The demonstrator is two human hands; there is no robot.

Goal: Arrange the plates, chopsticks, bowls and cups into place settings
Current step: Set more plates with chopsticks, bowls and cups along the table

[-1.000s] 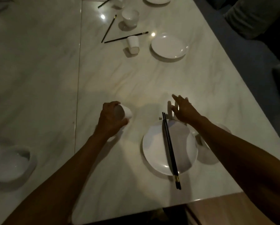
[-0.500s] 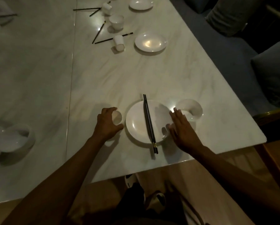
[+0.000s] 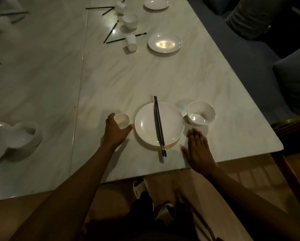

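Observation:
A white plate lies near the table's front edge with a pair of black chopsticks laid across it. Left of the plate stands a small white cup, upright, and my left hand curls around its near side. A white bowl stands to the right of the plate. My right hand lies flat on the table below the bowl, fingers spread, holding nothing.
Farther back lie a second plate, a tipped cup, a bowl, scattered chopsticks and a third plate. White bowls sit at the left. The marble table ends just before my feet; chairs stand right.
My right hand has drawn back from the plate's rim toward the table edge and flattened. My left hand stays on the cup beside the plate. The view has pulled back.

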